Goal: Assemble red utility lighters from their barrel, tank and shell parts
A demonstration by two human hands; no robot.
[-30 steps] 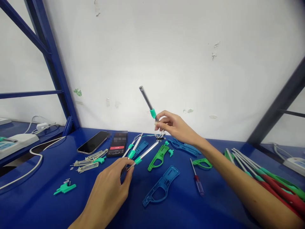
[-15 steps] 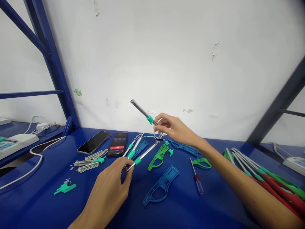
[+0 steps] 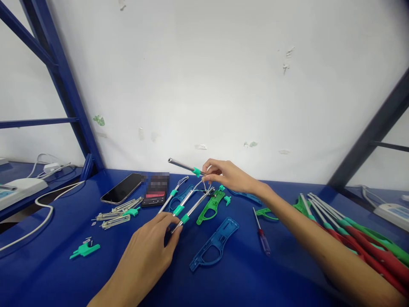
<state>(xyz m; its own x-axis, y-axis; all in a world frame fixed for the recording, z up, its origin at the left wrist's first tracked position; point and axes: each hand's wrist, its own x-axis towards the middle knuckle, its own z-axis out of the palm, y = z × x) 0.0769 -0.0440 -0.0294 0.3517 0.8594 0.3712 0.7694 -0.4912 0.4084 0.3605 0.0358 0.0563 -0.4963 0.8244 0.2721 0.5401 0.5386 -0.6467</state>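
Observation:
My right hand [image 3: 228,175] pinches one end of a metal lighter tube [image 3: 182,165] with a teal collar, raised above the table and slanting up to the left. Thin white wires dangle beneath those fingertips. Lower down, my left hand [image 3: 148,245] is closed around the near ends of metal lighter tubes [image 3: 193,207] with teal collars; its palm side is hidden. Wires trail from their far ends. Beside them lie a green lighter handle half [image 3: 212,207] and a blue lighter handle half [image 3: 214,245]. Another blue half [image 3: 182,198] sits behind the tubes.
Two phones [image 3: 123,189] [image 3: 156,189] lie at the back left, near several clear fluid chambers [image 3: 116,219] and a teal plastic piece [image 3: 84,250]. A screwdriver [image 3: 262,236] rests right of centre. Several long lighters [image 3: 361,243] with red and green handles are piled at right.
My right hand has lowered its tube, which now slants less steeply. My left hand stays closed on its tubes. The view has shifted slightly.

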